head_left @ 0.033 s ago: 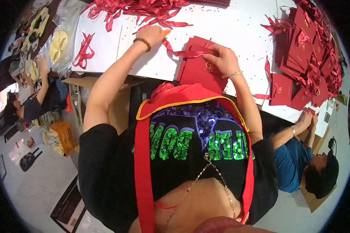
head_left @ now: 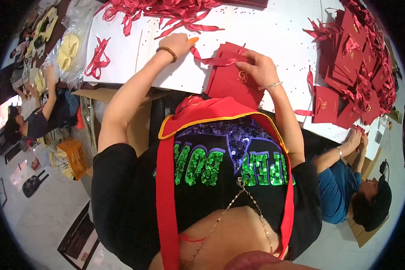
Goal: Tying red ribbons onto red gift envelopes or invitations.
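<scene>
Ribbon pinched by right hand over red packet, upper center, on table; left hand curled near ribbon's end, grip can't tell. Orange crate left of frame, contents unclear.

Satin-looking red ribbon is shining glossily over a dark red packet, whose smooth, matt paper is setting off a lustrous gold emblem. The white tabletop is looking smooth. A silver-coloured metal bangle is gleaming, and a linked metal chain is glinting near black shirt cloth and glittering green sequins. A red apron is showing soft, matt fabric. Clear plastic wrapping is flashing crinkled highlights; an orange crate is appearing plastic and meshlike.
</scene>
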A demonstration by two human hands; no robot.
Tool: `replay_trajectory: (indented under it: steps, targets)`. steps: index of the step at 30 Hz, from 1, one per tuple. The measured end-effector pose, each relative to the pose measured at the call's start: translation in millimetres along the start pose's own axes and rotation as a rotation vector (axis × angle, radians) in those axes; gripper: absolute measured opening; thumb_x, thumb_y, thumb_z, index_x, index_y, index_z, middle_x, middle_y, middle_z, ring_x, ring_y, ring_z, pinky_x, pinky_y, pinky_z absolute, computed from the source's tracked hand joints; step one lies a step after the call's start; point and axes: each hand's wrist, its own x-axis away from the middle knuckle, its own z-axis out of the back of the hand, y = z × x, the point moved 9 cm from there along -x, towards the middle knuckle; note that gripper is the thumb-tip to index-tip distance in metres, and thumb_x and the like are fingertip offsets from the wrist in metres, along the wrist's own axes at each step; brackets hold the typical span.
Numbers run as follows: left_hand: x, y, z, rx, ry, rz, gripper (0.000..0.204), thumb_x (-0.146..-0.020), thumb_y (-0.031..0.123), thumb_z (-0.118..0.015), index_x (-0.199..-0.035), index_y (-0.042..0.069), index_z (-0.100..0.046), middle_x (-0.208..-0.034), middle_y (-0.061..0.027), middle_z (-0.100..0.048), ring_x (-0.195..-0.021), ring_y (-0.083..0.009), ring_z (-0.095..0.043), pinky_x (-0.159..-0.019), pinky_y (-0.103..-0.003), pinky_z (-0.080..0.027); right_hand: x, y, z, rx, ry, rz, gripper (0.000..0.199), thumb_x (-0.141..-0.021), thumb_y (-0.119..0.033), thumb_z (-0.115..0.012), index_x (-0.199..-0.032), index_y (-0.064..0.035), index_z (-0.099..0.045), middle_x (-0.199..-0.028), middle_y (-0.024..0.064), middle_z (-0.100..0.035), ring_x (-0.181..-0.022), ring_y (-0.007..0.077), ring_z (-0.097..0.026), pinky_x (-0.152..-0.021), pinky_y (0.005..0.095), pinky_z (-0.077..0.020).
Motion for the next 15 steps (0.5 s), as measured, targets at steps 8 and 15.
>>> replay_trajectory:
  steps: [8,15]
  targets:
    - [4,-34,-16,0.473,0.316,-0.015,0.026,-0.075,0.027,-0.061,-0.075,0.002,-0.058,-0.072,-0.0122,-0.062,-0.068,-0.0253,-0.059,-0.06,-0.035,-0.045,-10,-22,-15,0.089,-0.147,0.015,0.031,-0.071,-0.027,-0.069,-0.091,-0.0052,-0.063,-0.075,0.0103,-0.064,-0.067,0.0197,-0.061,-0.063,0.0292,-0.0463]
    - [39,63,46,1.295,0.164,-0.266,0.016,-0.076,0.009,-0.064,-0.087,0.0,-0.056,-0.073,-0.0052,-0.062,-0.061,-0.0098,-0.058,-0.053,-0.021,-0.044,-15,-18,-20,0.055,-0.119,-0.014,0.035,-0.068,-0.029,-0.071,-0.089,-0.0032,-0.062,-0.083,0.0125,-0.059,-0.076,0.025,-0.058,-0.067,0.0333,-0.0453]
